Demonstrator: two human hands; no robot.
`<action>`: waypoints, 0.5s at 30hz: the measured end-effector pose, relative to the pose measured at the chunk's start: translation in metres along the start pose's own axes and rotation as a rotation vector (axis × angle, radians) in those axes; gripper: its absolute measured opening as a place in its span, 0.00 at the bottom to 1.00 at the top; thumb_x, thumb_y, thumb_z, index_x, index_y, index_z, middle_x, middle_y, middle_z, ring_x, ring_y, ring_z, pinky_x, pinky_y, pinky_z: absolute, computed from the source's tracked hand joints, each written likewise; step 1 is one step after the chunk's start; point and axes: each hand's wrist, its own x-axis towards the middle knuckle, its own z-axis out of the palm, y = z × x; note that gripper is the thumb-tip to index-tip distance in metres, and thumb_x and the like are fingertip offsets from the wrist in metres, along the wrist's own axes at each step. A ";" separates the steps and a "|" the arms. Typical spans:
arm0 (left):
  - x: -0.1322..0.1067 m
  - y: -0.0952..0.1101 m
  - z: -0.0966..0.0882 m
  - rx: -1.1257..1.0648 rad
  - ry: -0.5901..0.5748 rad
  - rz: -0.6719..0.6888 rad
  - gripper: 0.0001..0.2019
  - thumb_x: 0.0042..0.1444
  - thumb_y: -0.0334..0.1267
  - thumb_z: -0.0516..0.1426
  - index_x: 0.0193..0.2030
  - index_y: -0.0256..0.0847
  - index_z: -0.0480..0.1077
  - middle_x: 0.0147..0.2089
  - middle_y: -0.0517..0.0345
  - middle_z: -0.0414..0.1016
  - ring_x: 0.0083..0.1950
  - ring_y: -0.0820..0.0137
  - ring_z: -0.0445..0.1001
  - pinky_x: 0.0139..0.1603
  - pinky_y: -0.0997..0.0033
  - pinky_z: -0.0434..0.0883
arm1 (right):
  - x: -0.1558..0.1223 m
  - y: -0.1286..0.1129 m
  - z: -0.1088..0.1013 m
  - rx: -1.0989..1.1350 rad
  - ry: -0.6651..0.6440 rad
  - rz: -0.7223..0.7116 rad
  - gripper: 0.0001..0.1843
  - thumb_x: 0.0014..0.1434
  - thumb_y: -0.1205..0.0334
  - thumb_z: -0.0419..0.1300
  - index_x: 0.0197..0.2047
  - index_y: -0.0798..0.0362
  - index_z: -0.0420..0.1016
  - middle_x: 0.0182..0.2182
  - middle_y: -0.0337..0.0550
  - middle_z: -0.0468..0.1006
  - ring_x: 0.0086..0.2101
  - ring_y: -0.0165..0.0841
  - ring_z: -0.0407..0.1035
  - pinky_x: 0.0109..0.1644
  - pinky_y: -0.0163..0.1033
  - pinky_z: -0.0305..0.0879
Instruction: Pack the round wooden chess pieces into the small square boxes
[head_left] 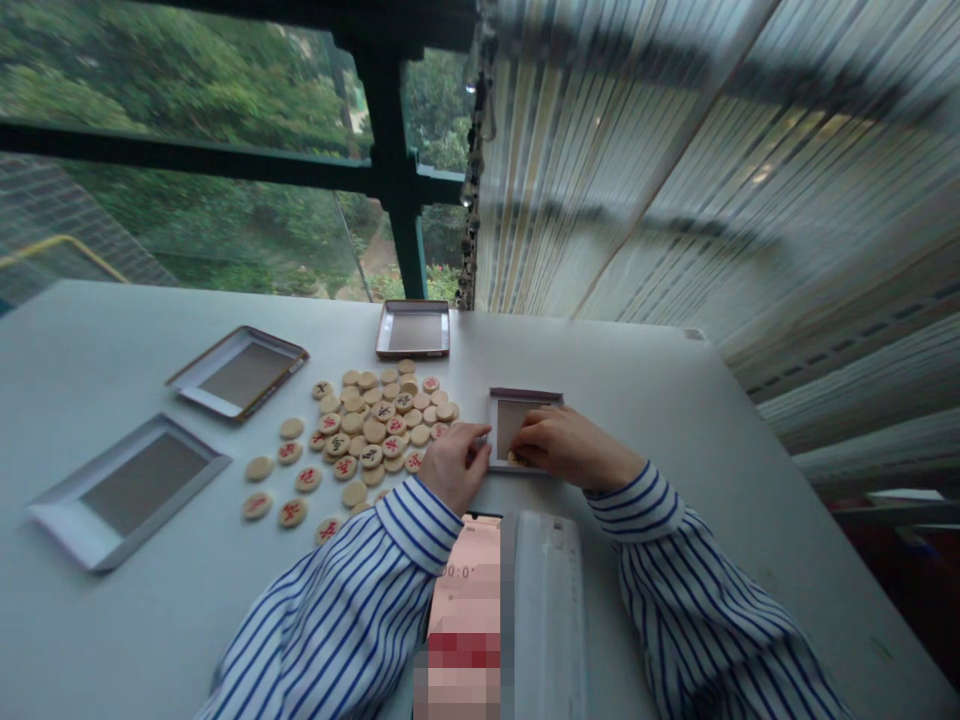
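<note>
A small shallow box (514, 410) with pale walls and a grey-brown bottom lies right of the middle of the table. At its left wall is my left hand (454, 465), with curled fingers and thumb closed on the edge. My right hand (574, 447) reaches in from the right, its fingers pinched around a round wooden Chinese chess piece (516, 458) at the near left corner. The hand hides most of that piece. Left of my hands spreads a loose heap of Chinese chess pieces (373, 431), some showing red or black characters, others plain side up.
Three more shallow boxes lie about the heap: one behind it (412, 354), one at the back left (238, 410), and one at the left (56, 510). Between my forearms are a phone (465, 590) and a long translucent case (551, 600). A window and striped curtain border the table.
</note>
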 end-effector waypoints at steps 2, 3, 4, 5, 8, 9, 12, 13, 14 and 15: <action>0.000 0.000 0.000 -0.004 -0.002 0.013 0.09 0.50 0.29 0.53 0.39 0.36 0.70 0.35 0.54 0.74 0.31 0.72 0.72 0.34 0.71 0.71 | 0.000 0.000 -0.001 0.003 0.005 0.005 0.11 0.58 0.65 0.52 0.37 0.51 0.76 0.34 0.44 0.74 0.34 0.29 0.65 0.37 0.33 0.53; 0.000 0.001 0.000 -0.008 -0.004 0.021 0.09 0.51 0.29 0.53 0.39 0.36 0.70 0.36 0.53 0.74 0.31 0.73 0.71 0.34 0.71 0.71 | -0.001 0.000 -0.001 0.003 0.008 0.008 0.11 0.58 0.65 0.52 0.37 0.51 0.76 0.34 0.44 0.74 0.34 0.29 0.65 0.37 0.33 0.53; 0.000 0.001 0.000 -0.013 -0.007 0.026 0.09 0.51 0.29 0.53 0.38 0.36 0.71 0.37 0.53 0.73 0.30 0.74 0.71 0.34 0.72 0.71 | -0.001 -0.001 -0.001 0.000 0.010 0.012 0.11 0.58 0.65 0.52 0.38 0.51 0.76 0.34 0.44 0.74 0.34 0.29 0.65 0.37 0.33 0.53; 0.000 0.001 0.000 -0.016 -0.009 0.031 0.08 0.51 0.29 0.53 0.38 0.37 0.71 0.37 0.53 0.73 0.30 0.74 0.71 0.34 0.72 0.71 | -0.001 -0.001 -0.002 -0.004 0.010 0.015 0.11 0.58 0.64 0.52 0.38 0.51 0.76 0.34 0.43 0.74 0.34 0.29 0.65 0.36 0.33 0.53; -0.001 0.000 0.002 0.023 0.001 0.054 0.08 0.52 0.32 0.54 0.37 0.37 0.73 0.40 0.51 0.72 0.33 0.73 0.71 0.36 0.71 0.71 | -0.002 -0.001 -0.005 -0.019 0.009 0.028 0.11 0.58 0.63 0.52 0.37 0.52 0.76 0.33 0.44 0.73 0.34 0.30 0.66 0.35 0.34 0.53; -0.002 0.001 0.002 0.056 0.007 0.070 0.09 0.52 0.34 0.54 0.37 0.38 0.73 0.41 0.50 0.71 0.35 0.71 0.71 0.38 0.69 0.71 | -0.003 -0.001 -0.005 -0.023 0.009 0.034 0.11 0.58 0.63 0.52 0.37 0.52 0.76 0.33 0.44 0.73 0.34 0.30 0.66 0.35 0.33 0.53; -0.005 0.003 0.001 0.173 -0.007 0.138 0.11 0.52 0.39 0.54 0.39 0.39 0.74 0.47 0.46 0.67 0.39 0.66 0.69 0.43 0.60 0.69 | -0.005 0.001 -0.008 -0.029 0.016 0.055 0.11 0.58 0.62 0.52 0.39 0.51 0.75 0.34 0.44 0.73 0.35 0.30 0.66 0.35 0.33 0.53; -0.005 0.004 0.001 0.204 -0.025 0.160 0.12 0.53 0.40 0.54 0.40 0.39 0.74 0.49 0.45 0.66 0.41 0.65 0.68 0.44 0.58 0.68 | -0.006 0.002 -0.010 -0.031 0.016 0.061 0.11 0.59 0.62 0.52 0.40 0.50 0.75 0.35 0.44 0.74 0.35 0.30 0.66 0.35 0.33 0.53; -0.006 0.006 0.000 0.231 -0.045 0.180 0.12 0.53 0.41 0.54 0.40 0.40 0.74 0.51 0.44 0.64 0.42 0.63 0.68 0.46 0.56 0.67 | -0.007 0.002 -0.011 -0.036 0.015 0.069 0.12 0.59 0.62 0.51 0.40 0.50 0.75 0.35 0.44 0.73 0.35 0.31 0.66 0.35 0.34 0.53; -0.007 0.007 -0.001 0.251 -0.064 0.196 0.13 0.53 0.42 0.53 0.41 0.40 0.73 0.52 0.44 0.62 0.44 0.62 0.67 0.47 0.54 0.66 | -0.007 0.003 -0.012 -0.041 0.011 0.076 0.12 0.59 0.62 0.51 0.39 0.50 0.75 0.34 0.44 0.73 0.35 0.31 0.66 0.35 0.34 0.53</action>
